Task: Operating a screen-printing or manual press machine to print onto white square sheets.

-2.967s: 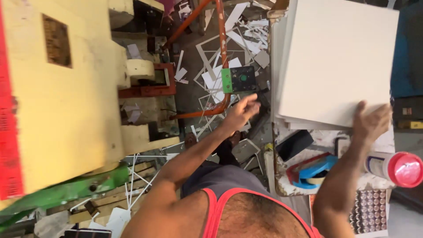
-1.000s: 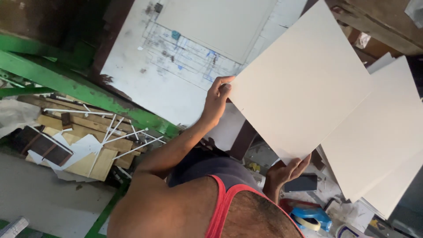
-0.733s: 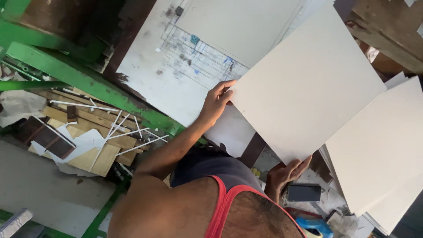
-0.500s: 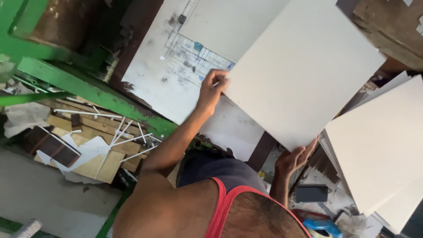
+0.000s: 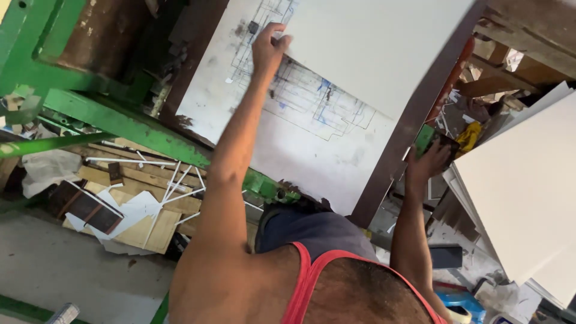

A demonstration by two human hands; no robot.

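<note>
A large white sheet (image 5: 378, 48) lies flat on a pale, stained machine plate (image 5: 300, 144) marked with thin drawn lines. My left hand (image 5: 269, 47) reaches far forward, with its fingertips pinching the sheet's near left corner. My right hand (image 5: 427, 161) is off the sheet. It curls around a small green control box (image 5: 423, 138) at the plate's dark brown right edge (image 5: 414, 114).
A green machine frame (image 5: 120, 123) runs along the left of the plate. White offcut strips and wooden boards (image 5: 138, 204) lie below it on a grey floor. A stack of white sheets (image 5: 528, 198) stands at the right, with a dark phone-like slab (image 5: 447, 256) near it.
The white sheet, held up in both hands before, now lies on the plate. My left hand pushed forward with its corner. My right hand left the sheet and took hold of the green box.
</note>
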